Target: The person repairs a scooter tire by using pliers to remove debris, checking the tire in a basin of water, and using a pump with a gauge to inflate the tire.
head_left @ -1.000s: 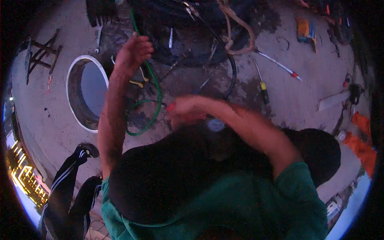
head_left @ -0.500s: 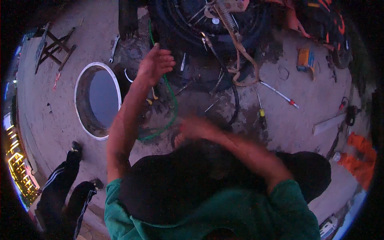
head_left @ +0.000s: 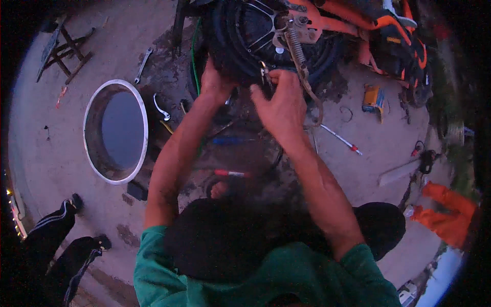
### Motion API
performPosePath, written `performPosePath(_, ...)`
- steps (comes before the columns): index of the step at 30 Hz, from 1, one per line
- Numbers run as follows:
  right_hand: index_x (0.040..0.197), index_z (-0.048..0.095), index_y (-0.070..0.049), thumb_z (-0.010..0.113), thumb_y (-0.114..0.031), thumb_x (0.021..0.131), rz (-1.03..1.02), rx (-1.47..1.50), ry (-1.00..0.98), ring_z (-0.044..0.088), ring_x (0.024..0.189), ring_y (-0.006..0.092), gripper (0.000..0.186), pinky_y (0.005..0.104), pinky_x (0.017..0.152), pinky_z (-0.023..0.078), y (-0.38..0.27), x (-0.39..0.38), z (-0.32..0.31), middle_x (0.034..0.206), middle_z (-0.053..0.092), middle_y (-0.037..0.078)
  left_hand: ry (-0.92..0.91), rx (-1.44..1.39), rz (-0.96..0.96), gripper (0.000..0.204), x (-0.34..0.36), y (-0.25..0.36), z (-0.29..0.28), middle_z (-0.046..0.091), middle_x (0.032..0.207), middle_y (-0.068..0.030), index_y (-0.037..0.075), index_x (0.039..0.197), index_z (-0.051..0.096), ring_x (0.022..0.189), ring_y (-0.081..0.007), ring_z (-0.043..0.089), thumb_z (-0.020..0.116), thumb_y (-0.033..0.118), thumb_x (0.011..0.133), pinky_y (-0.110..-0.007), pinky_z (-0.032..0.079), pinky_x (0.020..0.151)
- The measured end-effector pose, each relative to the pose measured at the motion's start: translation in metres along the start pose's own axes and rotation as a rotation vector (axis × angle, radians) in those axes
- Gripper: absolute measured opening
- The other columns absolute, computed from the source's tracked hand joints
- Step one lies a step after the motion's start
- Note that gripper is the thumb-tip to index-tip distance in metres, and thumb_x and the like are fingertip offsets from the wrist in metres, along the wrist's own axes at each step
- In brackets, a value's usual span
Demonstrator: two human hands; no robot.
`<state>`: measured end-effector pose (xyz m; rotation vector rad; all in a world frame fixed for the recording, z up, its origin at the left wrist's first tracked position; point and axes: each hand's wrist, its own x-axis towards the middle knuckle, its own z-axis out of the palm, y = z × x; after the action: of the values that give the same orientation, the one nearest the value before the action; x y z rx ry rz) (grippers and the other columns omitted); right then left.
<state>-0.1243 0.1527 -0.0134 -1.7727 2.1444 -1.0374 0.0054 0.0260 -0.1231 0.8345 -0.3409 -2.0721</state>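
- Wheel (head_left: 253,33), wrapped in a black tyre (head_left: 227,56), is being worked at by two bare hands at the top centre, below the orange frame (head_left: 332,20) of a vehicle.
- Left hand (head_left: 215,84) is being held at the tyre's lower left side, its fingers hidden; whether anything is being gripped cannot be told.
- Right hand (head_left: 283,100) is being held up to a small metal fitting (head_left: 264,71) at the wheel's lower edge, thumb and fingers spread around it; whether it is being pinched cannot be told.
- Coil spring (head_left: 294,45) is being seen just above the right hand; a green hose (head_left: 195,53) is running down beside the tyre, partly covered by the left forearm.
- White-rimmed basin (head_left: 116,182) is standing on the ground to the left, with a wrench (head_left: 143,65) and a curved silver lever (head_left: 161,107) lying near it.
- Yellow box (head_left: 373,98) and an orange cloth (head_left: 447,212) are lying to the right.
- Dark striped trousers (head_left: 48,220) of another person are being shown at lower left.
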Motion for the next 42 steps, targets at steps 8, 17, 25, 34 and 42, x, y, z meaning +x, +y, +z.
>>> performPosePath(8,0.097,0.061,-0.001,0.06,-0.046,0.09,0.272,-0.341,-0.315,0.065,0.083,0.0459,0.046,0.0561,0.074,0.05,-0.004,0.018,0.009,0.085,0.068,0.026,0.004,-0.061,0.001,0.06,0.004,-0.004,-0.009,0.052,0.142,-0.0046,0.017,0.144,0.044,0.127,-0.0295,0.05,0.038,0.056,0.099,-0.052,0.041,0.101)
performPosePath(17,0.09,0.059,-0.001,0.05,-0.042,0.096,0.22,-0.133,-0.391,0.064,0.078,0.0464,0.043,0.0561,0.07,0.049,-0.018,-0.029,-0.004,0.079,0.066,0.026,-0.043,-0.053,-0.017,0.063,0.002,-0.004,-0.005,0.049,0.144,-0.0059,0.016,0.147,0.04,0.129,-0.0305,0.048,0.04,0.057,0.099,-0.055,0.041,0.1)
performPosePath(25,0.107,0.063,-0.005,0.054,-0.048,0.091,0.098,-0.119,-0.968,0.066,0.088,0.0442,0.047,0.0561,0.076,0.053,0.02,-0.132,0.035,0.094,0.069,0.022,0.06,0.089,-0.067,0.052,-0.031,0.01,-0.046,0.064,0.113,-0.0118,0.009,0.124,0.054,0.099,-0.0269,0.063,0.048,0.053,0.097,-0.044,0.051,0.081)
performPosePath(34,0.088,0.074,-0.007,0.052,-0.051,0.091,0.048,-0.649,-1.231,0.069,0.09,0.0362,0.05,0.0465,0.076,0.053,0.167,-0.15,-0.058,0.093,0.072,0.017,0.436,0.564,0.445,0.027,-0.155,0.102,-0.117,0.067,0.091,-0.0107,0.004,0.102,0.06,0.076,-0.0182,0.066,0.06,0.03,0.096,-0.029,0.054,0.068)
performPosePath(42,0.099,0.068,-0.007,0.061,-0.038,0.09,-0.047,-0.328,-1.241,0.068,0.083,0.0323,0.033,0.0432,0.072,0.052,0.091,-0.108,-0.045,0.088,0.071,0.012,0.996,2.135,0.1,0.037,-0.198,0.168,-0.31,0.066,0.08,-0.0111,0.003,0.098,0.063,0.076,-0.0309,0.066,0.071,0.036,0.082,-0.048,0.053,0.073)
